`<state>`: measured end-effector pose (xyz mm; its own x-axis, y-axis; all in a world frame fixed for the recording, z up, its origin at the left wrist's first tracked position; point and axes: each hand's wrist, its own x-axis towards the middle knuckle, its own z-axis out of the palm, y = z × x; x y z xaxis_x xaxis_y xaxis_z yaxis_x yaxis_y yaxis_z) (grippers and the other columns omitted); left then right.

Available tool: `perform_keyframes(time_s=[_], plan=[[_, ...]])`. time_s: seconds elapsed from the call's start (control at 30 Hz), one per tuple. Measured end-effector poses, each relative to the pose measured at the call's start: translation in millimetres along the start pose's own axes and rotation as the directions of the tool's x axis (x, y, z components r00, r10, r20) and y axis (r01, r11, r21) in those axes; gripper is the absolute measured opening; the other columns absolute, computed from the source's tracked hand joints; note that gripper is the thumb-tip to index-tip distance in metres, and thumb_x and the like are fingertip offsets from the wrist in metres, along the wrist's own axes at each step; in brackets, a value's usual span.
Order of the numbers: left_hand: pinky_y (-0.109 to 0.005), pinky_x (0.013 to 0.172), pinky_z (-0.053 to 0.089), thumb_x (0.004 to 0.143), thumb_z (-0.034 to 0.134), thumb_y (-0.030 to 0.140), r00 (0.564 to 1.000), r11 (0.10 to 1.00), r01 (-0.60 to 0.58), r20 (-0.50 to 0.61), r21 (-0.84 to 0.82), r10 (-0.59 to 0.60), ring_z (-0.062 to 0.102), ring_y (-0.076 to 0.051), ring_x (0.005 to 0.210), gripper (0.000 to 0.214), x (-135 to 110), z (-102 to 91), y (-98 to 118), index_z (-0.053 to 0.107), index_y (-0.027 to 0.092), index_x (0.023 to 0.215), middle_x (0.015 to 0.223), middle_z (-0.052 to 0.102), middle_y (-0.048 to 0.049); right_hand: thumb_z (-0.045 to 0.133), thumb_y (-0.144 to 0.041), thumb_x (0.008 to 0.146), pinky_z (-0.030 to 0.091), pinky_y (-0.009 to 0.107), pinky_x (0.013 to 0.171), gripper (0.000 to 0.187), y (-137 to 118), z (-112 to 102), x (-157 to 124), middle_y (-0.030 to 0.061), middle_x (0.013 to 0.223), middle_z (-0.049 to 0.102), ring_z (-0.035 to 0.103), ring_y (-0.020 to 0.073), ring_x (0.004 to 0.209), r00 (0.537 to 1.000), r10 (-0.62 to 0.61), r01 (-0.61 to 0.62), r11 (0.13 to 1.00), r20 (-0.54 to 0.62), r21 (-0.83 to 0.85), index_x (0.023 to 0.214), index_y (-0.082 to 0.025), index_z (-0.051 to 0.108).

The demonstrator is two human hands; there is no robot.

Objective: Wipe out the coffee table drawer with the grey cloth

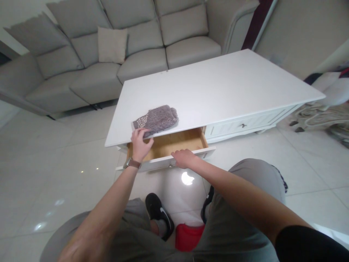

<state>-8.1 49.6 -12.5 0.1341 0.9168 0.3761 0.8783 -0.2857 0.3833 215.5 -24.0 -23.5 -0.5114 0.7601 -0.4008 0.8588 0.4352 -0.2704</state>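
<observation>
A folded grey-purple towel point(160, 118) with a pale patterned band lies near the front left edge of the white coffee table point(218, 83). At its near left corner is my left hand point(140, 145), fingertips touching the towel and thumb spread away from them over the open drawer. My right hand point(184, 158) is hooked over the top edge of the drawer front point(156, 163), just right of its knob point(171, 165). The pulled-out drawer point(177, 142) has a bare wooden bottom where it shows; the tabletop covers its back part.
Behind the table stands a grey sofa point(144, 69) with a beige cushion point(112, 45). A second drawer point(241, 125) is closed at the right. Below me, a red object point(188, 236) sits on the tiled floor between my feet. Chair-like furniture point(327, 91) stands far right.
</observation>
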Motion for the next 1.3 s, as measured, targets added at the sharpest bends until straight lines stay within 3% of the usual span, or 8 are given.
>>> perform_keyframes(time_s=[0.1, 0.2, 0.3, 0.53, 0.7, 0.93, 1.07, 1.3], plan=[[-0.039, 0.102, 0.051, 0.083, 0.063, 0.040, 0.973, 0.997, 0.045, 0.227, -0.067, -0.028, 0.064, -0.024, 0.109, 0.026, -26, -17.8, -34, 0.067, 0.021, 0.101, 0.109, 0.070, -0.0081, 0.050, -0.018, 0.094, 0.055, 0.040, 0.084, 0.039, 11, -10, 0, 0.0177, 0.128, 0.070, 0.068, 0.0309, 0.114, 0.999, 0.023, -0.023, 1.000, 0.032, -0.007, 0.131, -0.018, 0.064], [-0.036, 0.089, 0.055, 0.070, 0.073, 0.053, 0.808, 0.977, 0.163, 0.587, -0.135, -0.054, 0.068, -0.023, 0.093, 0.041, -47, -31.4, -72, 0.070, 0.021, 0.097, 0.096, 0.075, -0.0059, 0.051, -0.011, 0.091, 0.055, 0.040, 0.085, 0.041, 18, -23, -5, 0.0184, 0.126, 0.071, 0.068, 0.0314, 0.115, 0.996, 0.078, -0.077, 0.997, 0.030, -0.032, 0.128, -0.018, 0.067], [-0.034, 0.084, 0.055, 0.065, 0.074, 0.052, 0.697, 0.977, 0.205, 0.709, -0.062, -0.102, 0.069, -0.024, 0.090, 0.037, -63, -39.7, -108, 0.073, 0.023, 0.088, 0.093, 0.077, -0.0048, 0.053, -0.008, 0.089, 0.055, 0.041, 0.086, 0.040, 20, -31, -10, 0.0198, 0.123, 0.072, 0.069, 0.0321, 0.113, 0.993, 0.117, -0.115, 0.992, 0.031, -0.059, 0.123, -0.016, 0.071], [-0.036, 0.086, 0.053, 0.083, 0.063, 0.051, 0.819, 0.999, 0.030, 0.571, 0.037, -0.045, 0.067, -0.025, 0.093, 0.031, -80, -36.3, -142, 0.072, 0.022, 0.089, 0.096, 0.074, -0.0071, 0.051, -0.012, 0.093, 0.052, 0.038, 0.086, 0.030, 19, -25, -16, 0.0165, 0.118, 0.073, 0.068, 0.0292, 0.109, 0.990, 0.130, -0.134, 0.987, -0.051, -0.091, 0.115, -0.017, 0.071], [-0.050, 0.114, 0.039, 0.083, 0.070, 0.057, 0.986, 0.960, -0.014, 0.161, 0.280, -0.032, 0.047, -0.038, 0.138, 0.072, -81, -39.0, -128, 0.056, 0.019, 0.142, 0.148, 0.051, -0.0213, 0.062, -0.011, 0.085, 0.050, 0.039, 0.093, 0.043, 34, -29, -16, 0.0177, 0.138, 0.061, 0.054, 0.0300, 0.128, 0.925, 0.179, -0.247, 0.953, -0.335, -0.173, 0.128, -0.016, 0.061], [-0.058, 0.127, 0.014, 0.078, 0.077, 0.052, 0.982, 0.938, 0.085, 0.133, 0.337, -0.136, 0.018, -0.038, 0.158, 0.105, -59, -36.8, -120, 0.025, 0.019, 0.163, 0.170, 0.025, -0.0205, 0.092, -0.036, 0.064, 0.031, 0.050, 0.119, 0.115, 79, -24, 3, 0.0230, 0.167, 0.027, 0.025, 0.0379, 0.153, 0.840, 0.285, -0.362, 0.928, -0.461, -0.085, 0.159, -0.015, 0.031], [-0.059, 0.128, 0.010, 0.079, 0.075, 0.045, 0.971, 0.930, 0.108, 0.162, 0.350, -0.174, 0.020, -0.037, 0.158, 0.104, -37, -29.1, -122, 0.022, 0.015, 0.163, 0.169, 0.027, -0.0211, 0.084, -0.049, 0.074, 0.017, 0.056, 0.124, 0.108, 93, -18, 14, 0.0253, 0.166, 0.029, 0.025, 0.0376, 0.154, 0.801, 0.243, -0.354, 0.929, -0.547, -0.105, 0.159, -0.012, 0.030], [-0.050, 0.128, 0.020, 0.082, 0.071, 0.039, 0.981, 0.921, 0.102, 0.113, 0.377, -0.155, 0.029, -0.036, 0.154, 0.090, -20, -21.1, -120, 0.034, 0.008, 0.157, 0.165, 0.038, -0.0202, 0.071, -0.058, 0.085, 0.019, 0.057, 0.121, 0.084, 104, -6, 28, 0.0234, 0.162, 0.036, 0.028, 0.0384, 0.151, 0.705, 0.193, -0.346, 0.933, -0.682, -0.094, 0.152, -0.014, 0.043]])
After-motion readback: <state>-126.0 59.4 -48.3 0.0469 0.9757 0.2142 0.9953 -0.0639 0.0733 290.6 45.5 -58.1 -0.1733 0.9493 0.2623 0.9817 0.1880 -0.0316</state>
